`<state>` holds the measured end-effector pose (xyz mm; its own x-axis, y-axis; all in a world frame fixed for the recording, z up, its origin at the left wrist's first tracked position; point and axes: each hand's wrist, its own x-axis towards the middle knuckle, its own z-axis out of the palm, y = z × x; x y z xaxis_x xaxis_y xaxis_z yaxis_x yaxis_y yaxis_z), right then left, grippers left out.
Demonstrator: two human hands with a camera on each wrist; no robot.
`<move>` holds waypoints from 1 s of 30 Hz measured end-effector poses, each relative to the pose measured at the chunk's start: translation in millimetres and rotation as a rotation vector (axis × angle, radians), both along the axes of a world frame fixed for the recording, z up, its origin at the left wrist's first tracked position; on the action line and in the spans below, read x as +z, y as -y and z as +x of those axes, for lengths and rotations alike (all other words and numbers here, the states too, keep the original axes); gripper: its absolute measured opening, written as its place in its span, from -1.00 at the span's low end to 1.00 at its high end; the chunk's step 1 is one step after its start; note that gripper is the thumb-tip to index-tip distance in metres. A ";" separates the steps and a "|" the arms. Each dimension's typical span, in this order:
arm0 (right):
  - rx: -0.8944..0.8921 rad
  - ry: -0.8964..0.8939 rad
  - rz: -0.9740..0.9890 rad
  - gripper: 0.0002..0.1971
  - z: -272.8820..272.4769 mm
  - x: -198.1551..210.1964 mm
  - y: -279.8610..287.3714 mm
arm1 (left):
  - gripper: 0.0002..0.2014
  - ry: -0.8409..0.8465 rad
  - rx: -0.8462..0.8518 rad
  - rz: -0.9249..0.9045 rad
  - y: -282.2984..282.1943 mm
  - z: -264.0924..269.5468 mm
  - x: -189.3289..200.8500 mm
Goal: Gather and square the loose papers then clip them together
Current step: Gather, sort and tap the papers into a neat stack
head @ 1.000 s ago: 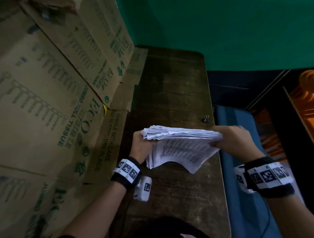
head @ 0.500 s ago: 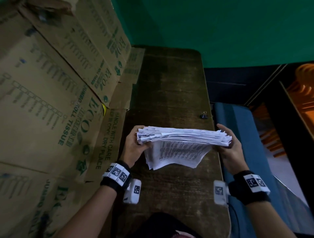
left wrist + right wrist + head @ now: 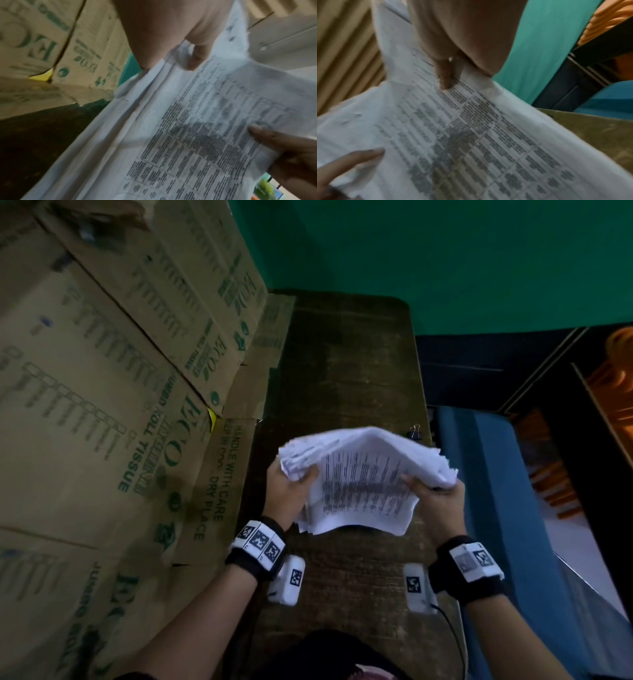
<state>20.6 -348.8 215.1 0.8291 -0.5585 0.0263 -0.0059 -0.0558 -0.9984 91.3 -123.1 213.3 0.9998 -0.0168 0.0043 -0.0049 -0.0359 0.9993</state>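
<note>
Tipped toward the person since half a second ago, the paper stack (image 3: 363, 477) now arches between both hands. Left hand (image 3: 287, 494) and right hand (image 3: 436, 501) each grip an end (thumbs on top). Light, floppy sheets will likely slide; better hold the side edges firmly, with the binder clip (image 3: 415, 431) just beyond the right hand.

Printed papers (image 3: 197, 135) in left grip (image 3: 171, 33)

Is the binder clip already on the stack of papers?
No, the binder clip lies on the table behind the papers.
</note>
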 end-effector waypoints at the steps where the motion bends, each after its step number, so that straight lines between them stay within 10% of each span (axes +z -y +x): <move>1: -0.010 0.047 0.010 -0.84 0.8 3.4 -2.8 | -0.73 0.046 0.022 -0.022 0.4 0.6 6.1; 12: 0.183 -0.222 -0.055 -0.79 -8.0 -61.1 -4.1 | -0.47 -0.051 -0.120 0.130 -8.3 -4.3 -51.8; 20: 0.110 -0.182 0.111 -0.76 18.4 -59.3 24.1 | -0.55 -0.233 -0.189 0.069 -28.0 19.2 -57.7; 23: 0.171 -0.273 0.202 -0.67 14.4 -75.8 29.0 | -0.81 -0.413 -0.153 -0.095 -36.0 5.6 -82.9; 30: 0.166 -0.552 0.281 -0.68 10.6 -130.2 18.9 | -0.69 -0.573 -0.092 -0.049 -36.5 -13.0 -128.2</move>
